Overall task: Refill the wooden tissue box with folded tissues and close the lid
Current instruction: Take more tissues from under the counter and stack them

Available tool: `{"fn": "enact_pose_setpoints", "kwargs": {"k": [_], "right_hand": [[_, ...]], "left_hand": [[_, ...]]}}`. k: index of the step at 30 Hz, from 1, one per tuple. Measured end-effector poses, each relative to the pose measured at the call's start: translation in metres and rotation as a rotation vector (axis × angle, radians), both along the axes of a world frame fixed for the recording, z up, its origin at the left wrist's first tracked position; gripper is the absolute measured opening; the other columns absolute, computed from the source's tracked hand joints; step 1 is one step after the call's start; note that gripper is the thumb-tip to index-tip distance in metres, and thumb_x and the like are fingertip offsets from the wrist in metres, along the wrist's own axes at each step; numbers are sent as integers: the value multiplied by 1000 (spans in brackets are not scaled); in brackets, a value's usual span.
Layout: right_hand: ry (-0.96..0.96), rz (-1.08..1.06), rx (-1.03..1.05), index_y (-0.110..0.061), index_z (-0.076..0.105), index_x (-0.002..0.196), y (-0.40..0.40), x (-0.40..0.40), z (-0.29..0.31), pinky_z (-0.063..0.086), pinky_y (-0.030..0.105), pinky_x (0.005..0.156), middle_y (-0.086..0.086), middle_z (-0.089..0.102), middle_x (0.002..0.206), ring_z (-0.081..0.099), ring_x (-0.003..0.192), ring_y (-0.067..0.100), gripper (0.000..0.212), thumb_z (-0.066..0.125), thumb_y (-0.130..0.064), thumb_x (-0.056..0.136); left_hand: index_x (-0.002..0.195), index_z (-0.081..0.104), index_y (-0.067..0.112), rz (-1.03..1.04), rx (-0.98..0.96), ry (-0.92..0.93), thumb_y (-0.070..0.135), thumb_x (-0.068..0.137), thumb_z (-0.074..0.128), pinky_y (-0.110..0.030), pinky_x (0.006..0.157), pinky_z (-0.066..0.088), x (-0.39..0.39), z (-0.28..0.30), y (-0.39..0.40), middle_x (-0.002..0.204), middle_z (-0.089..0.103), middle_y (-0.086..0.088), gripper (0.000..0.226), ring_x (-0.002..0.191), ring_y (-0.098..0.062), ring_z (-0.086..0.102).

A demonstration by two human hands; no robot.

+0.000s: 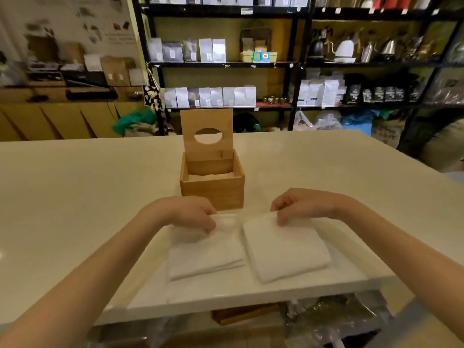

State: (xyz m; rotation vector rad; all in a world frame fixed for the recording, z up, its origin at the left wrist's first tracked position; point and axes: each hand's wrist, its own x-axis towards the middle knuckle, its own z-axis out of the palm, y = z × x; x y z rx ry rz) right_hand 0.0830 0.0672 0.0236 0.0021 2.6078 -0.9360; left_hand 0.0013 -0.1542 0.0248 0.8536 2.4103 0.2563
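A square wooden tissue box [213, 190] stands in the middle of the white table [75, 197]. Its lid [207, 121], with an oval hole, is raised upright at the back. A low layer of tissues [209, 176] shows inside the box. Two stacks of folded white tissues lie side by side near the table's front edge: a left stack [206, 254] and a right stack [286, 249]. My left hand [192, 212] pinches the far edge of the left stack. My right hand [298, 205] grips the far edge of the right stack.
Black shelving [296, 64] with white pouches, dark bags and kettles stands behind the table. Cardboard boxes line the left wall. Plastic-wrapped items [326, 320] lie below the table's front edge. Bare tabletop stretches left and right of the box.
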Motion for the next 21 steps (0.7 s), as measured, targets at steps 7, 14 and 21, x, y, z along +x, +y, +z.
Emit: {"fn": "enact_pose_setpoints", "kwargs": {"k": [7,14,21], "right_hand": [[148,-25,6,-10,70,85,19,-25,-18,48,36,80,7,69,87,59,80,15,16,59,-19,78],[477,67,270,-24,52,126,21,-14,-29,31,21,95,-7,53,130,42,122,10,35,48,-30,92],[492,178,315,-34,22,143,12,24,-39,1,17,113,-20,21,150,9,137,-8,63,16,-57,85]], "left_hand": [[106,60,18,-1,116,324,21,83,53,-26,78,46,1,-17,4,102,61,4,24,94,-14,55],[125,49,30,-126,380,620,48,86,38,-11,91,36,27,-20,0,130,47,16,44,114,0,46],[144,2,35,-304,246,447,66,79,10,-21,114,-8,43,-34,38,153,0,19,73,138,7,-6]]}}
